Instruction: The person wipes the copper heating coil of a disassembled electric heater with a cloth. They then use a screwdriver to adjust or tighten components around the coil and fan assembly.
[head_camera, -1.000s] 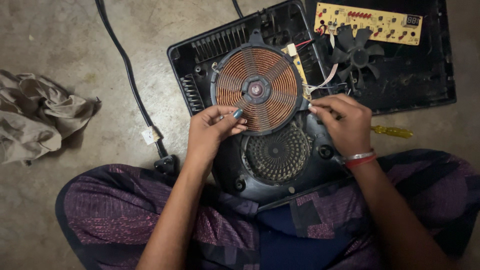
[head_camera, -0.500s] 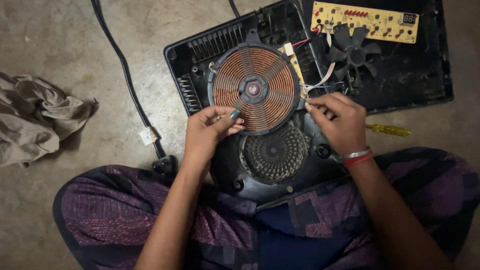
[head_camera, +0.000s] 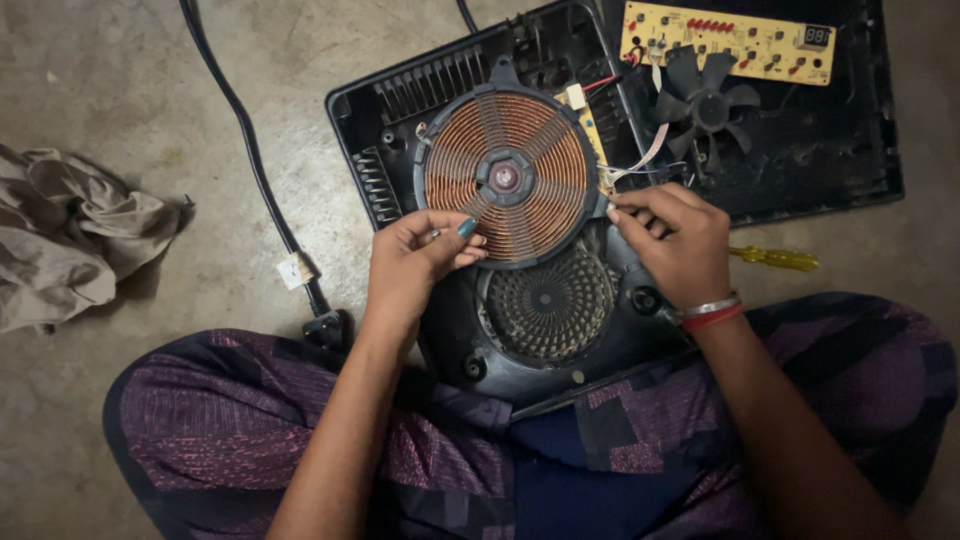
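The round copper-wound induction coil disc (head_camera: 505, 178) sits over the opened black plastic cooker base (head_camera: 520, 330) on the floor, pinched at its lower-left rim by the left hand (head_camera: 420, 262) and at its right rim by the right hand (head_camera: 672, 243), which steadies it level above the round mesh vent (head_camera: 548, 302).

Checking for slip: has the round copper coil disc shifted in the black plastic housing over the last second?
No. The round copper coil disc keeps its place against the black plastic housing's vent slots; the slight drift is camera motion.
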